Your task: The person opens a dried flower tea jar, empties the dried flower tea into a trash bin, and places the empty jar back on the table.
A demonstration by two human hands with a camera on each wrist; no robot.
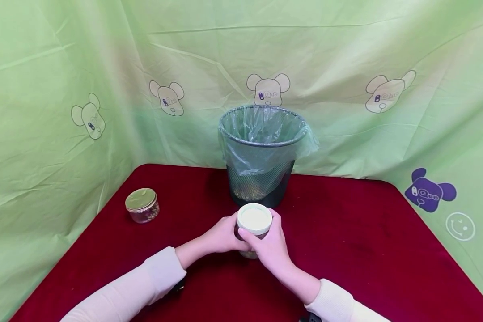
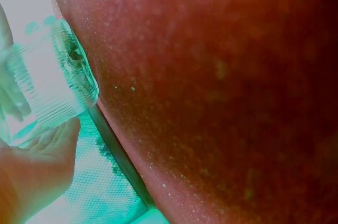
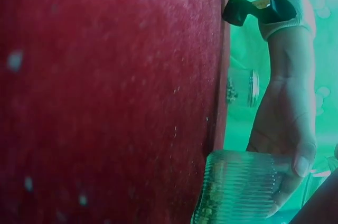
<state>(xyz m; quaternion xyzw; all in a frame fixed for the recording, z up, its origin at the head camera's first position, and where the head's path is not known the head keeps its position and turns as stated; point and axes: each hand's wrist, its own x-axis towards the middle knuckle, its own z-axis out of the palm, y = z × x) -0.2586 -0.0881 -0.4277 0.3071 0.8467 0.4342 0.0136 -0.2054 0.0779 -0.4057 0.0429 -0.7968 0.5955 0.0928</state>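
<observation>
A person's left hand (image 1: 224, 235) and right hand (image 1: 274, 248) curl their fingers around opposite sides of a ribbed jar (image 3: 237, 187), likely to steady it, white lid (image 1: 255, 218) up. It is upright over the middle of the red table (image 1: 346, 228), just in front of a lined bin (image 1: 261, 167), which likely limits forward reach. Tabletop stretches wide rightward; a small jar (image 1: 142, 206) sits near the left edge.

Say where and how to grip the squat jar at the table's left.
Likely best round the side wall of the squat jar, below its lid, the left hand coming from the right once free: it stands upright and round, with nothing between it and that hand.
</observation>
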